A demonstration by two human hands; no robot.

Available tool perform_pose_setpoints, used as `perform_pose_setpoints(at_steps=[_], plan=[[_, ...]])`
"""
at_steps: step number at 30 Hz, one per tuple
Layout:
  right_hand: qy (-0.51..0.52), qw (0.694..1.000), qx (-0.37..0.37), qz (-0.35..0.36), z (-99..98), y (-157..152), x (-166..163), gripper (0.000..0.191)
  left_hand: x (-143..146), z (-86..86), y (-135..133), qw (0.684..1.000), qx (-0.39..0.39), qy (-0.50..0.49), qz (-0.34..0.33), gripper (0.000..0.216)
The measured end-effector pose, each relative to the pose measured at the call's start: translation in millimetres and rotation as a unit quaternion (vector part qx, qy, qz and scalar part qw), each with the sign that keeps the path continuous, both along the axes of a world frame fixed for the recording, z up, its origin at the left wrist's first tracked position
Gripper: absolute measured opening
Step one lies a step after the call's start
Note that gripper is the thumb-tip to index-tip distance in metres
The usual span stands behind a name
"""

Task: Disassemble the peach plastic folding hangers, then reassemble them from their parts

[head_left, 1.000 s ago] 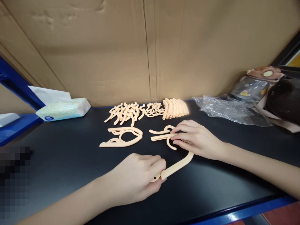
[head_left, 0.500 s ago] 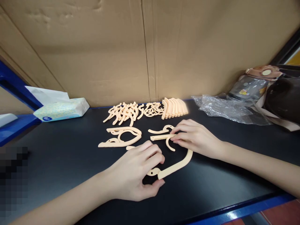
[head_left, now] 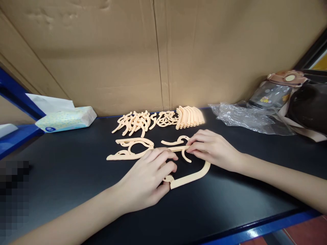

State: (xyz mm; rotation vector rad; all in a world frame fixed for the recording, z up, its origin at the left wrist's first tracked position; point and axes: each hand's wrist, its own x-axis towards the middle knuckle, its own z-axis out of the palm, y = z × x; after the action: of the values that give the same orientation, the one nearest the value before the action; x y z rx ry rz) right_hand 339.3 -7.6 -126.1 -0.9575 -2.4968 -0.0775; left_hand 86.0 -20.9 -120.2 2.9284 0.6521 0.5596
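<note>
Black tabletop (head_left: 224, 200) bears cream pieces (head_left: 191, 179), cardboard (head_left: 102, 51) standing behind.

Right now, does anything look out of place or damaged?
Only the crumpled plastic at right, in front of the bottle, looks odd, like stray wrapping. The curved piece by the left hand shows no visible break.

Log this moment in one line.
left hand: at curved piece | right hand: touching pale bar | farther back: row of beige pieces
</note>
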Motion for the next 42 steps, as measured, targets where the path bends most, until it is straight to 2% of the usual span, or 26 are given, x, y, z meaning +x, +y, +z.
perform_pose_setpoints(at_steps=[7, 11, 17, 20, 23, 30, 36, 38, 42], plan=[[0.001, 0.999, -0.041, -0.027, 0.0, -1.4, -0.5, 0.016, -0.1, -2.2, 1.9, 0.989, 0.117, 0.01, 0.093, 0.011], [0.006, 0.998, -0.048, -0.038, -0.1, -1.6, -1.8, 0.015, -0.3, -4.2, 3.5, 0.986, 0.131, 0.037, 0.101, 0.015], [0.025, 0.994, -0.075, -0.078, 0.3, -1.7, -3.4, 0.006, -0.3, -3.3, 0.2, 0.971, 0.207, 0.041, 0.109, 0.019], [0.031, 0.991, -0.082, -0.098, 1.3, -2.6, -4.0, 0.002, -0.1, -3.0, -1.2, 0.969, 0.216, 0.056, 0.111, 0.023], [0.043, 0.99, -0.079, -0.113, 1.3, -3.2, -4.1, 0.005, -0.4, -3.4, 0.2, 0.974, 0.18, 0.079, 0.112, 0.03], [0.057, 0.985, -0.076, -0.141, 0.0, -2.4, -2.5, 0.011, -2.7, -0.6, 6.9, 0.994, -0.008, 0.058, 0.094, 0.029], [0.071, 0.979, -0.094, -0.166, 0.5, -0.3, -1.9, 0.01, -6.0, -0.2, 7.3, 0.997, -0.067, 0.035, 0.035, 0.055], [0.072, 0.979, -0.093, -0.165, 0.2, 0.2, -1.9, 0.011, -6.3, 0.8, 6.5, 0.996, -0.081, 0.023, 0.018, 0.053], [0.076, 0.978, -0.102, -0.167, 0.1, 0.6, -2.4, 0.01, -4.6, 3.4, 3.2, 0.995, -0.097, 0.0, 0.008, 0.034]])
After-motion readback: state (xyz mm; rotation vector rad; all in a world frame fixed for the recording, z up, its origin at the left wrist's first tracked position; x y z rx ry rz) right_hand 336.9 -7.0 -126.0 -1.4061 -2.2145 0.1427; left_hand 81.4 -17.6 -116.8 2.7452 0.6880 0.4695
